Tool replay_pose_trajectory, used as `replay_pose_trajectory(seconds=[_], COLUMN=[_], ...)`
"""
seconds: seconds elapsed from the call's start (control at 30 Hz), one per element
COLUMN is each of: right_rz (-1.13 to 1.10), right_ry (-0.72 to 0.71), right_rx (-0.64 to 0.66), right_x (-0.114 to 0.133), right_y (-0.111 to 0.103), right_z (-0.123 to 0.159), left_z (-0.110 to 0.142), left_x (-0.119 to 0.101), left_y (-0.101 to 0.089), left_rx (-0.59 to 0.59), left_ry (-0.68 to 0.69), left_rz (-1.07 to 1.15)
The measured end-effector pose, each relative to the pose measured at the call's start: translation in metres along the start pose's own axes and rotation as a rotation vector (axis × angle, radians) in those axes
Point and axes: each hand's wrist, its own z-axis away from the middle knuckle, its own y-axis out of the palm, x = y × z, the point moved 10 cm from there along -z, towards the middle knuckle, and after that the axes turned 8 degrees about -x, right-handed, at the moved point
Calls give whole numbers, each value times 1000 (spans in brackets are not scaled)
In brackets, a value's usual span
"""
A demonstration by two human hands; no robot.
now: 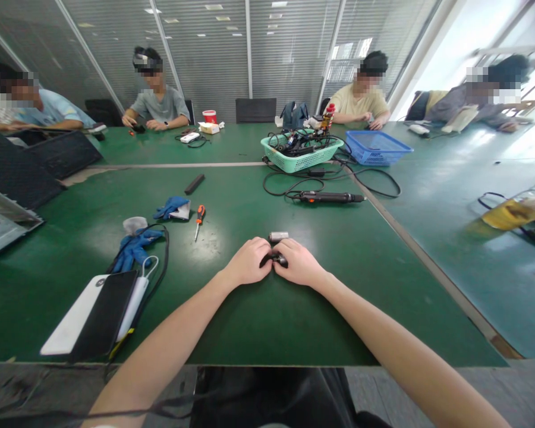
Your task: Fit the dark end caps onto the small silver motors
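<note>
My left hand (pixel 252 261) and my right hand (pixel 299 261) meet over the green table, fingers curled inward. Between them is a small dark object (pixel 280 259), black with a shiny part; the fingers cover most of it, so its kind does not show. Both hands are closed on it. Just beyond my fingertips lies a short silver cylinder (pixel 279 236) on its side. To the left of my hands is a screwdriver (pixel 199 221) with an orange and black handle.
Blue gloves (pixel 136 249), a phone (pixel 104 312) and a white power bank lie at left. Farther back are a black electric screwdriver (pixel 330 197), a green basket (pixel 301 161) of tools and cables, and a blue basket (pixel 377 148). Several people sit around the table.
</note>
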Motion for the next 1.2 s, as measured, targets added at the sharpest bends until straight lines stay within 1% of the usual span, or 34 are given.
replay_pose_trajectory(seconds=[0.2,0.5,0.97,1.2], right_rz=[10,-45,-83,-127], right_ry=[-3,-6,-18,-12], right_rx=[-3,-19,-21,-13], right_x=[-2,-4,-2,-3], right_y=[2,-2,-5,-3], right_z=[1,3,5,4], left_z=[0,-1,0,1], left_x=[1,0,-4,-1], left_y=[5,3,4,7], left_rx=[11,10,25,29], left_ry=[5,7,23,16], left_rz=[-1,-4,-8,-13])
